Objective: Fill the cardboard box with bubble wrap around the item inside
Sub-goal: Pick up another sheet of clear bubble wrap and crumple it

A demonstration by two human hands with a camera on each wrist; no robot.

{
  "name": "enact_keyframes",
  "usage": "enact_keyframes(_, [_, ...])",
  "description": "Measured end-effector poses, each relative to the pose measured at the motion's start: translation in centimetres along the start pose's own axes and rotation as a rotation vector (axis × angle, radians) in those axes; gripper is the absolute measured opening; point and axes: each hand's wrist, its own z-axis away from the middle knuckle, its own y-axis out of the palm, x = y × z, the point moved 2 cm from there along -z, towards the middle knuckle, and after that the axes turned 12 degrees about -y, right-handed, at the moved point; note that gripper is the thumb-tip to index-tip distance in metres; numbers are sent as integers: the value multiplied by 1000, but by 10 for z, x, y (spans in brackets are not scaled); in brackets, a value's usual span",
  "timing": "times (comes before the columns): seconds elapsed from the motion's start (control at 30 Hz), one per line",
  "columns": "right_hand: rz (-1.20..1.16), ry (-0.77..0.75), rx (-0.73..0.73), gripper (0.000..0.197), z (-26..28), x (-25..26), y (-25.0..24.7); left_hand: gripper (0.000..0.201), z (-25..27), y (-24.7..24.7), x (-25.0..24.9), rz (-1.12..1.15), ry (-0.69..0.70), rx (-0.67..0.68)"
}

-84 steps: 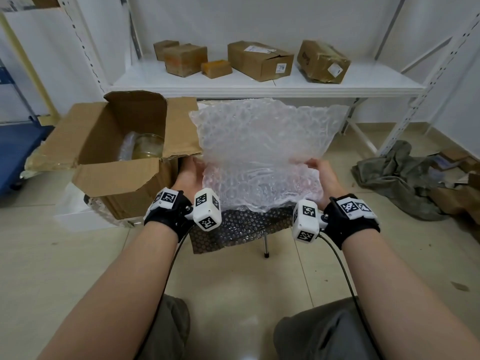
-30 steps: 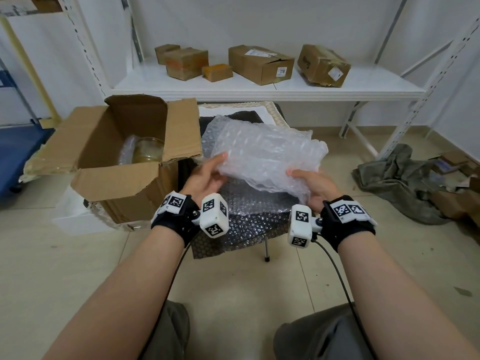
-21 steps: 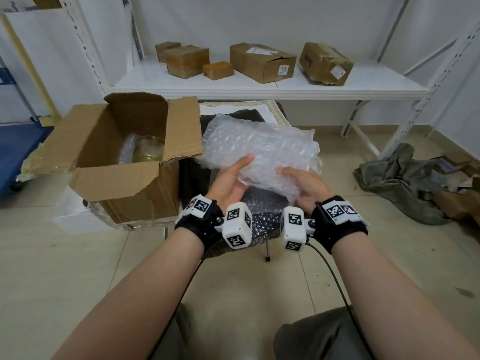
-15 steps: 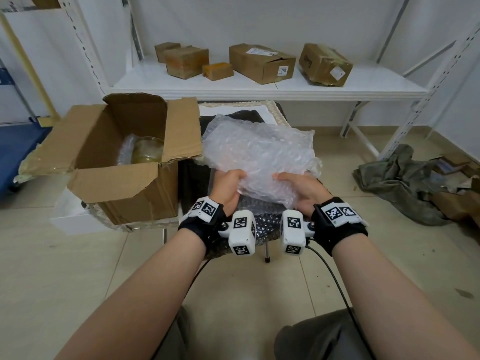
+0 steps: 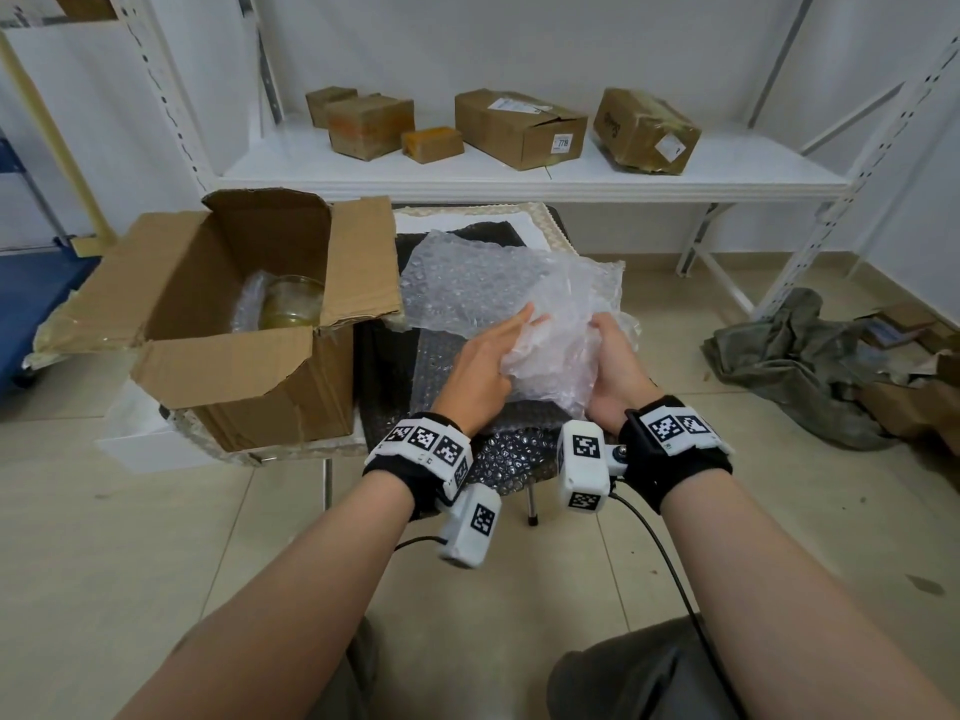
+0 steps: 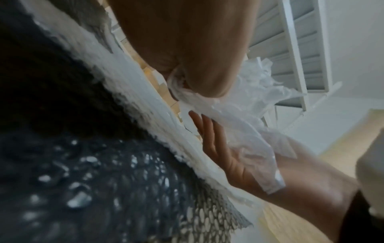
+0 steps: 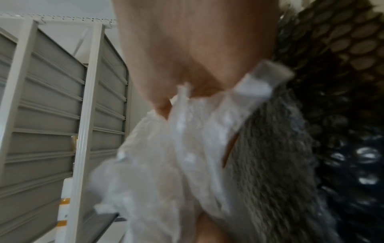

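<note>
Since a few seconds ago, when I held the bubble wrap (image 5: 524, 309) spread out as a flat sheet, I have gathered it into a loose crumpled bundle. It now sits to the right of the cardboard box (image 5: 244, 324), above the dark bubble sheet (image 5: 514, 449) on the stool, and none of it is inside the box yet. My right hand (image 5: 613, 371) curls round the bundle's near edge and grips it; my left hand (image 5: 483, 371) lies against its side with fingers straight, pressing rather than clasping.

Slipping is the risk I judge most likely: with only one hand truly holding, the springy wrap may unfurl or drop as I carry it left. It could also snag on the box's raised right flap (image 5: 358, 262), or knock the glass jar (image 5: 291, 304) inside.

Clear, whitish, dimpled with small bubbles, the wrap looks light, with one corner still flaring out flat toward the box.
</note>
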Motion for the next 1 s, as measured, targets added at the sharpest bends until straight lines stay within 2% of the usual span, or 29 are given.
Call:
enact_keyframes(0.1, [-63,44,74,70,-2,1,-4,85,-2,2,5,-164,75,19])
enact_keyframes(0.17, [28,54,101,61,3,2,-3,80,-2,4,7,-187,59,59])
enact_keyframes(0.2, [70,47,102,54,3,1,-3,76,-2,5,5,-123,32,87])
enact_keyframes(0.3, [114,37,25,44,-2,-1,-6,72,-4,2,-2,214,-108,96])
enact_keyframes(0.4, [18,26,-24,37,-4,0,-6,64,-8,-3,-4,644,-383,-39])
enact_keyframes(0.43, [-24,16,-22,35,-4,1,-4,59,-9,-3,-5,821,-455,-43])
enact_keyframes(0.5, [-90,-19,-22,36,-6,-1,-3,47,-9,-2,-5,1154,-554,22])
enact_keyframes(0.57, [-133,-82,-50,39,-10,-3,-2,45,-8,-4,-7,1325,-649,83])
enact_keyframes(0.67, [-178,-142,-70,49,-11,-7,0,52,-5,-3,-17,1240,-657,225])
enact_keyframes(0.73, [-176,-117,-21,54,-9,-7,3,44,-1,3,-22,1163,-648,271])
enact_keyframes(0.8, [-146,-88,29,57,-6,-4,7,43,2,8,-20,1139,-697,209])
enact_keyframes(0.87, [-157,-72,63,55,-4,-1,9,51,2,7,-16,1110,-715,163])
enact_keyframes(1.0, [-276,-141,171,61,-1,6,11,55,-5,-3,-13,957,-693,134])
